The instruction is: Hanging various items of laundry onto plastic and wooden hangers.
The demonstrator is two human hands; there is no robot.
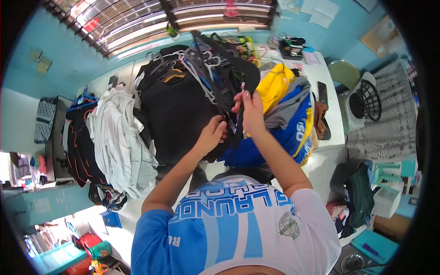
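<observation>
My right hand (253, 111) holds the edge of a black garment (252, 73), whose broad strap-like bands loop up over a heap of hangers. My left hand (212, 134) is lower and to the left, its curled fingers pinching dark fabric near the garment's lower end. Behind and between the bands lie several plastic hangers (201, 77), white, blue and dark. Left of my hands, a black shirt (178, 113) is spread over a pile. To the right hang yellow cloth (276, 84), a grey piece (288, 106) and a blue garment (292, 127).
White clothes (117, 137) and black garments with orange piping (80, 144) hang at the left. On the white table (335, 113) a phone (322, 92) lies to the right, with a black organizer (292, 48) at the back. A chair (343, 74) stands beyond.
</observation>
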